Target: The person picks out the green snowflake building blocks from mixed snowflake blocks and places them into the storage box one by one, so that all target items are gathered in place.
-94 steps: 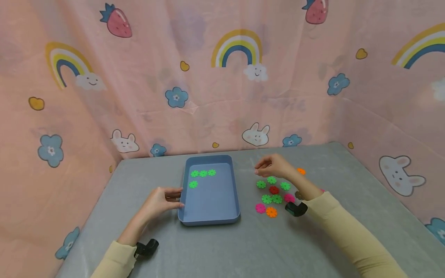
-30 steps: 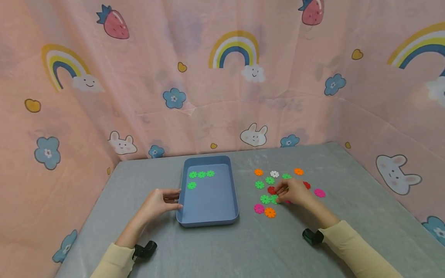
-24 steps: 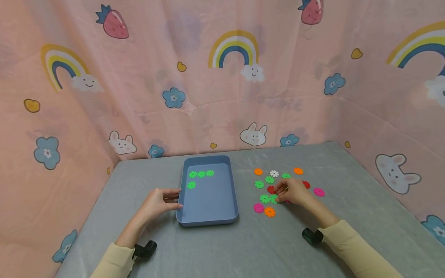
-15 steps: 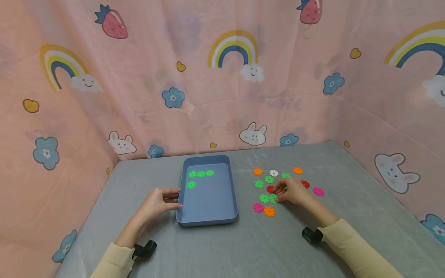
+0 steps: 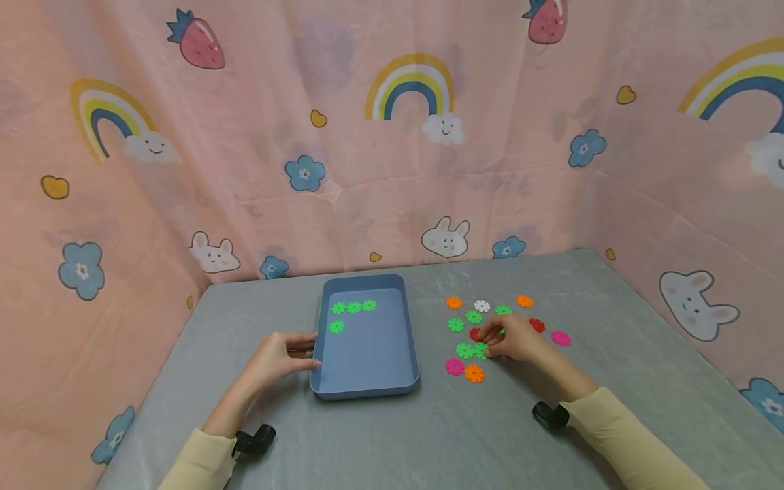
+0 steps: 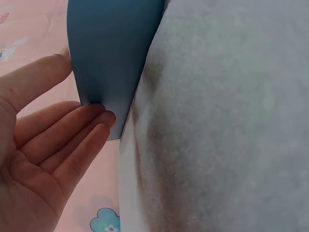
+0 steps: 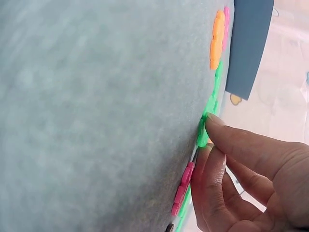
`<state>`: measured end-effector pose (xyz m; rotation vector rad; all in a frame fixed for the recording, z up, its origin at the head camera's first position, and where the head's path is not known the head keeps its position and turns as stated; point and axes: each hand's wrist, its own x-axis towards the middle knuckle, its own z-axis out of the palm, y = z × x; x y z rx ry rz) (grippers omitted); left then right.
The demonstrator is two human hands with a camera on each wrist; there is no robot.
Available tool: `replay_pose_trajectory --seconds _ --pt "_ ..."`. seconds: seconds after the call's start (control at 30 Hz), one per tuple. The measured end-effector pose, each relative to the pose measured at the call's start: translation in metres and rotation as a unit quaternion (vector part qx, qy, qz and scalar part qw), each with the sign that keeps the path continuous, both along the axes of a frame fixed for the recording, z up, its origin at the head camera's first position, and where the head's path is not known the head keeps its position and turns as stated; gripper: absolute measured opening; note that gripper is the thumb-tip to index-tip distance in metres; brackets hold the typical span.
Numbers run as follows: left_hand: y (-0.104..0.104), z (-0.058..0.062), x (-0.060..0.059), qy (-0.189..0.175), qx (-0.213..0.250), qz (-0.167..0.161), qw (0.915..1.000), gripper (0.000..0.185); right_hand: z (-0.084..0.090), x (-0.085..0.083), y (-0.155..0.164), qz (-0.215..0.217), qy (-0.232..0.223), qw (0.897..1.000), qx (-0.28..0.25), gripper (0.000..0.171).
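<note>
A shallow blue tray (image 5: pixel 367 371) lies on the grey table, with several green flower-shaped discs (image 5: pixel 337 327) in its upper left part. My left hand (image 5: pixel 278 354) holds the tray's left side; in the left wrist view the thumb is at the rim and the other fingers (image 6: pixel 72 130) lie against the outer wall. To the right, thumb and index finger of my right hand (image 5: pixel 514 338) pinch at a green flower-shaped disc (image 7: pixel 204 130), low at the tabletop. It overlaps or touches another green disc (image 5: pixel 465 350). Part of it is hidden by the fingers.
Around the right hand lie more flower-shaped discs: a white one (image 5: pixel 482 306), orange ones (image 5: pixel 474 373), pink ones (image 5: pixel 455 367), red ones (image 5: pixel 537 325) and other green ones (image 5: pixel 456 325). Some are covered by the hand. A pink patterned curtain (image 5: pixel 367 204) hangs behind the grey table (image 5: pixel 380 442).
Since the earliest frame, my right hand has come down and toward me, from above the far discs to the green pair. During the last second both hands barely move.
</note>
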<state>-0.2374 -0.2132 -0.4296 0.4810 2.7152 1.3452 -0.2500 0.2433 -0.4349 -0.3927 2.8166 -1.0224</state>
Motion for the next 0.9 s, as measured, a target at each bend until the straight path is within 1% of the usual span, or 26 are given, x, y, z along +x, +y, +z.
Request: replay_pose_trajectory --seconds 0.17,0.23,0.43,0.53,0.67,0.77,0.87,0.9 --pt "-0.0004 -0.0011 -0.0002 0.009 -0.002 -0.005 0.9999 0.056 0.0018 0.0008 -0.0009 0.003 -0.005 1.0 -0.003 0.023" --pt "-0.0003 -0.0012 -0.0001 0.009 -0.001 -0.007 0.9999 0.056 0.0022 0.0008 -0.0011 0.004 -0.007 1.0 -0.005 0.023" --pt "0.0 -0.0002 0.0005 0.002 -0.007 0.002 1.0 0.058 0.004 0.0021 -0.0021 0.006 -0.003 1.0 0.0 0.022" --pt "-0.0001 0.0002 0.0009 0.003 -0.007 -0.001 1.0 0.058 0.0059 0.0033 -0.0029 0.007 -0.001 1.0 0.006 0.021" --pt "-0.0007 0.0001 0.0009 0.01 -0.005 -0.008 0.9999 0.057 0.0061 0.0029 -0.0021 0.016 0.009 1.0 0.015 0.02" --pt "-0.0009 -0.0001 0.0005 0.008 -0.006 -0.005 0.9999 0.057 0.0052 0.0027 0.0 0.023 0.018 0.999 0.015 0.019" --pt "-0.0009 -0.0001 0.0003 0.011 -0.009 -0.008 0.9999 0.057 0.0045 0.0037 0.0031 0.039 0.033 0.999 0.008 0.018" --pt "-0.0005 0.0001 0.0004 0.01 -0.009 -0.006 0.9999 0.057 0.0019 0.0027 0.0054 0.052 0.046 0.998 0.001 0.018"
